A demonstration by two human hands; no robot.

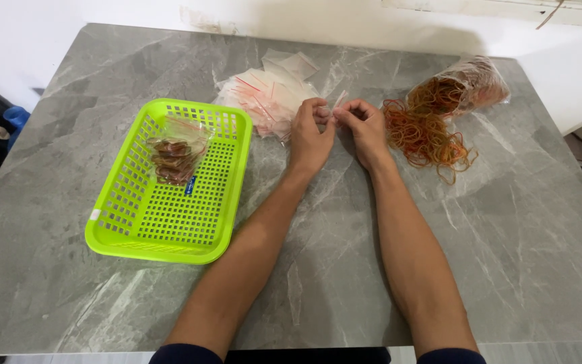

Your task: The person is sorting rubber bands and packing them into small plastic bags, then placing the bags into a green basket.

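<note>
Head view: left hand (310,138) and right hand (364,128) pinch a small clear bag (337,101) between basket (129,229) and rubber bands (426,135).

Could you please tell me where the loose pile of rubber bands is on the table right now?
In the head view, the rubber bands lie on the grey table, just beyond the right hand, spilling from a clear bag.

Bare grey table (506,256) near the hands; basket (136,222) left, rubber bands (426,135) right.
</note>
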